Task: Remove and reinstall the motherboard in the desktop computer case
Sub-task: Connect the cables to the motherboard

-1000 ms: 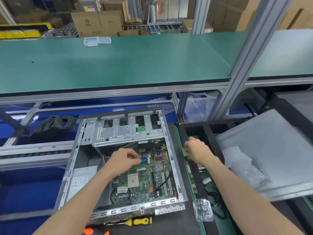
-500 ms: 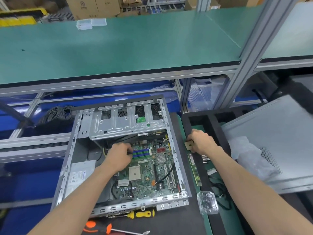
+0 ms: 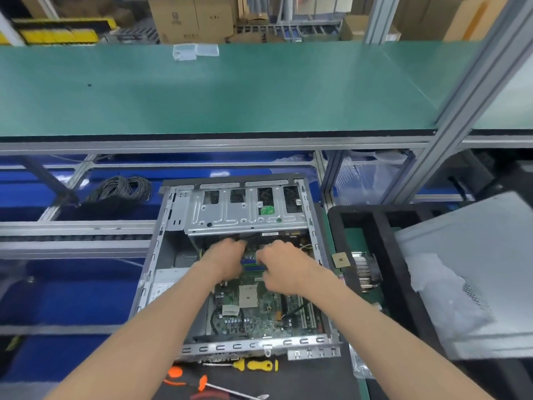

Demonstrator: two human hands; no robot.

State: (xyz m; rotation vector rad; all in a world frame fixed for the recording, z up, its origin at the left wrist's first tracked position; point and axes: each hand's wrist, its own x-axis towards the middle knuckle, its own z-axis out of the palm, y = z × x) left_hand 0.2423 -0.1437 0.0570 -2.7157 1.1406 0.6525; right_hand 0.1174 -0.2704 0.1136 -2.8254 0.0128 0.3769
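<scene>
Head view: right hand [image 3: 284, 271] now inside case [image 3: 161, 255] beside left hand [image 3: 225, 259], off the small tan part [image 3: 341, 259], both grips unclear.

A: How much of the motherboard [image 3: 259, 310] shows?

B: Only the near part. Its far end lies under the drive cage [image 3: 245, 212] and behind both hands.

A: What do the hands hold?

B: I cannot tell. The fingertips of the left hand [image 3: 223, 262] and the right hand [image 3: 284, 267] are hidden, so neither grip can be read. The blue slots [image 3: 250, 259] show only as a sliver between them.

A: Anything cut off?

B: The orange-handled tool [image 3: 202, 383] runs toward the bottom edge, the grey side panel [image 3: 476, 269] leaves the frame on the right, and the print on the case label [image 3: 161, 287] is too small to read.
</scene>
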